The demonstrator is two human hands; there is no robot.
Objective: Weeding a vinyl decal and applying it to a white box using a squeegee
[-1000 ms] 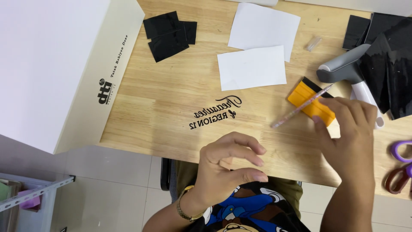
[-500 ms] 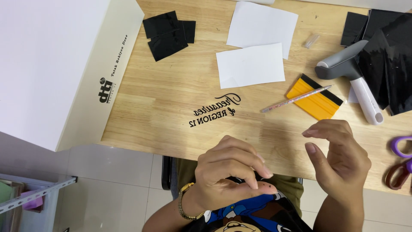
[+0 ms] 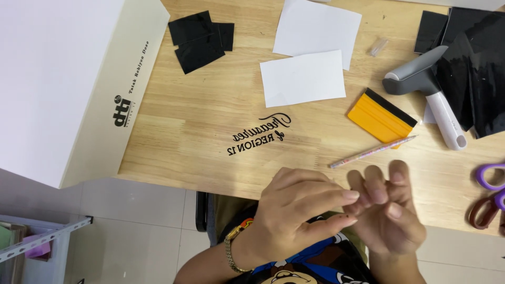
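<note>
My left hand [image 3: 294,210], with a gold bracelet on the wrist, and my right hand [image 3: 392,221] meet just below the front edge of the wooden table [image 3: 200,152], above my lap. The left thumb and forefinger pinch at the right hand's fingertips, where a tiny dark speck shows. The right hand's fingers are spread and hold nothing. A thin patterned pen [image 3: 373,151] lies on the table just beyond them, its tip by a yellow squeegee [image 3: 380,117]. Black cut lettering [image 3: 260,134] is stuck on the wood.
Two white paper sheets [image 3: 302,78] and black squares [image 3: 200,39] lie farther back. A grey and white handled tool [image 3: 426,84] and black sheets [image 3: 481,68] sit at the right, with purple scissors [image 3: 492,176] near the edge. A large white board [image 3: 58,79] covers the left.
My right hand left the pen beside the squeegee and drew back to the table's edge. Both hands have come together, fingertips touching.
</note>
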